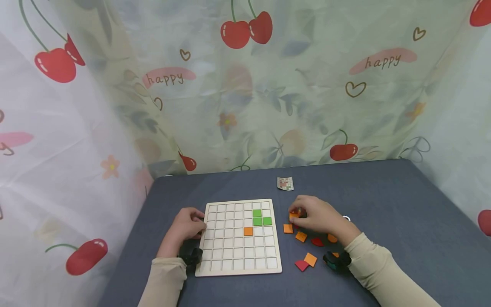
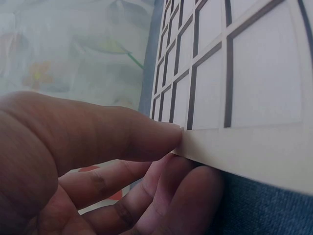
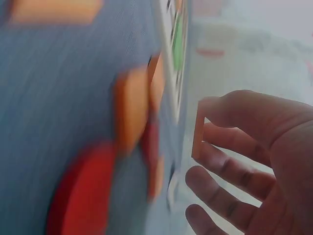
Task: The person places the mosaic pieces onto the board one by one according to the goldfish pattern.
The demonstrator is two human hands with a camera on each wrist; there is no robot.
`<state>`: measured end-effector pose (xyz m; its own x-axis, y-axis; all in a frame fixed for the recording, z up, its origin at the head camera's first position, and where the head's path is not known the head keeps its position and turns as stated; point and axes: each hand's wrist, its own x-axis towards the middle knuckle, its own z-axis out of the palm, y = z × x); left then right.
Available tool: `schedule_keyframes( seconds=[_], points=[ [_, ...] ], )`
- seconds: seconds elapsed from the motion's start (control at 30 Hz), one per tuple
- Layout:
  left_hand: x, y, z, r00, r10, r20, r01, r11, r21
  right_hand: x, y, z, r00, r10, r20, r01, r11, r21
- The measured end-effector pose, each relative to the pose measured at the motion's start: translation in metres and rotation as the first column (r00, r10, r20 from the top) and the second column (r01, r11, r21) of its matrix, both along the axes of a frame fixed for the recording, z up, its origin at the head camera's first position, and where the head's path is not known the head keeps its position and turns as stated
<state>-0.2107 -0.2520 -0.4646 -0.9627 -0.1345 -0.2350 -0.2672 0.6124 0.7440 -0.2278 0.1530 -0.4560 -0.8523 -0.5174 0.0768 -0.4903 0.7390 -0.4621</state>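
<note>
A pale wooden grid board (image 1: 238, 271) lies on the table, bearing several green square tiles (image 1: 257, 221) and one orange square tile (image 1: 248, 231) in its cells. My left hand (image 1: 188, 224) holds the board's left edge, the thumb on the rim and the other fingers curled beneath it in the left wrist view (image 2: 112, 132). Right of the board, my right hand (image 1: 318, 214) pinches an orange tile (image 3: 198, 129) between thumb and fingertips, above the loose pieces. The remaining fingers of that hand are bent and apart from the tile.
Loose orange tiles (image 1: 301, 236) and red pieces (image 1: 301, 265) lie scattered under and beside my right hand. A small printed card (image 1: 285, 183) lies near the far edge of the dark table (image 1: 215, 185). A patterned curtain (image 1: 261, 94) encloses the back and sides.
</note>
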Motion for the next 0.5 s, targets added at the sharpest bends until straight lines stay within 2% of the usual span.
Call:
schedule_keyframes(
  seconds=[0.27, 0.5],
  points=[
    [0.000, -0.001, -0.001, 1.000, -0.003, 0.004, 0.003, 1.000, -0.001, 0.015, -0.067, 0.003, 0.982, 0.183, -0.044, -0.184, 0.983, -0.001],
    [-0.002, -0.001, -0.001, 1.000, -0.004, 0.006, 0.004, 1.000, -0.008, 0.026, -0.106, -0.005, 0.960, 0.276, -0.039, -0.275, 0.961, 0.031]
  ],
)
